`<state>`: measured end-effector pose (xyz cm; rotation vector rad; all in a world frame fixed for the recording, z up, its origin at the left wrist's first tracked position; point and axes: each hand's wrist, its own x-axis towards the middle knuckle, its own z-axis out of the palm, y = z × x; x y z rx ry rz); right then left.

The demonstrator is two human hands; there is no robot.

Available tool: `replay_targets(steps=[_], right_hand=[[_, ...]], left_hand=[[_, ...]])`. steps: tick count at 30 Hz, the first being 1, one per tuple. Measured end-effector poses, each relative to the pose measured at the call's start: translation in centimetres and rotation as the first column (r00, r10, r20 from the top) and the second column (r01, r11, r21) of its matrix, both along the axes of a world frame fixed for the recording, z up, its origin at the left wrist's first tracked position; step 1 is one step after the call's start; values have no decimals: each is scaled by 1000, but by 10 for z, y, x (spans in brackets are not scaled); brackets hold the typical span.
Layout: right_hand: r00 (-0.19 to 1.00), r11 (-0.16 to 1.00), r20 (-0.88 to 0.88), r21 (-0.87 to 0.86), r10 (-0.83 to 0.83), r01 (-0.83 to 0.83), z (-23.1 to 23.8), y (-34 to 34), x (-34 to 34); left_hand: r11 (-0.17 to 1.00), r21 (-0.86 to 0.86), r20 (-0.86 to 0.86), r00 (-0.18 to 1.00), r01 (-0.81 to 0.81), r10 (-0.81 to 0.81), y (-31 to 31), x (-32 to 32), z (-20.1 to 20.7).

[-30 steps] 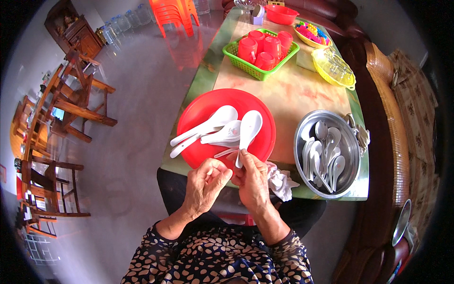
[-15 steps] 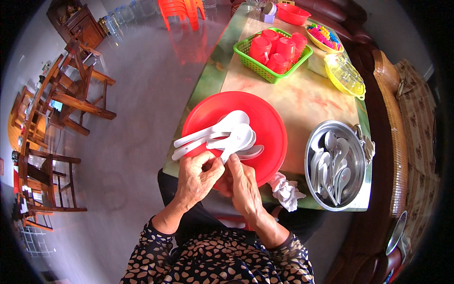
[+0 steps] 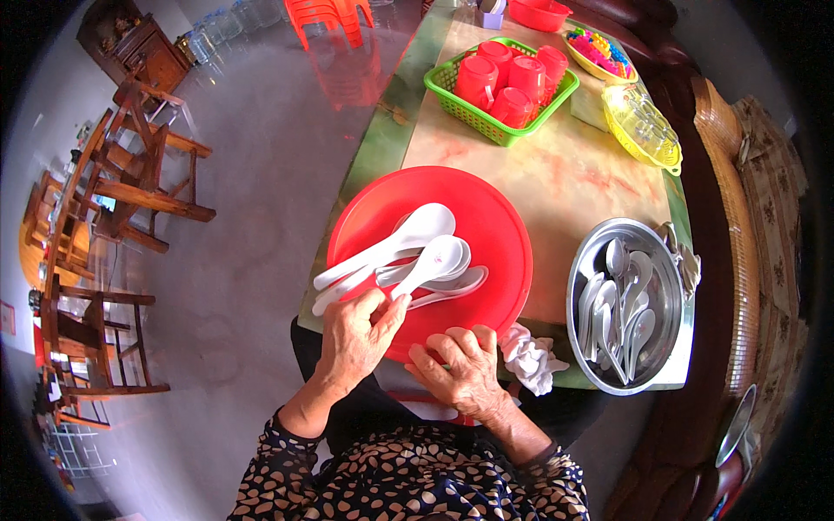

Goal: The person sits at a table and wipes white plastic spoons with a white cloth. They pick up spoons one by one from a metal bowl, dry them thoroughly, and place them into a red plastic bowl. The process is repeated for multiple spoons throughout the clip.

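Wooden chairs [image 3: 155, 201] stand leftmost; the left hand [image 3: 354, 340] now alone pinches a white spoon [image 3: 434, 262] by its handle, over other spoons [image 3: 430, 220] in the red basin [image 3: 499, 247]; the right hand [image 3: 465, 375] has drawn off it, curled at the near rim, grip unclear; farther right sits a steel bowl [image 3: 665, 295].

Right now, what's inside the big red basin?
White spoons lie piled in the red basin, the left hand pinching one. The upper spoons partly cover those beneath, so the full count is hidden.

Red cups [image 3: 526, 78] in grn bskt [image 3: 478, 123]; orng stools [image 3: 323, 12], wd chairs [image 3: 156, 201] on flr [image 3: 239, 278].
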<state>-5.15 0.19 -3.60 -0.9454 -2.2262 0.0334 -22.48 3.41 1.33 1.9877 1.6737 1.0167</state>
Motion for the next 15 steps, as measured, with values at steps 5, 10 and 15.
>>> replay_targets(steps=[5, 10, 15], right_hand=[[997, 1000, -67, 11, 26, -25, 0, 5, 14], [992, 992, -80, -80, 94, -101, 6, 7, 27], [980, 999, -196, -28, 33, -40, 1, -2, 28]], left_hand=[[993, 117, 94, 996, -11, 1, -4, 9, -6], [996, 72, 105, 993, 51, -58, -18, 20, -14], [980, 134, 35, 987, 150, -156, -29, 29, -27]])
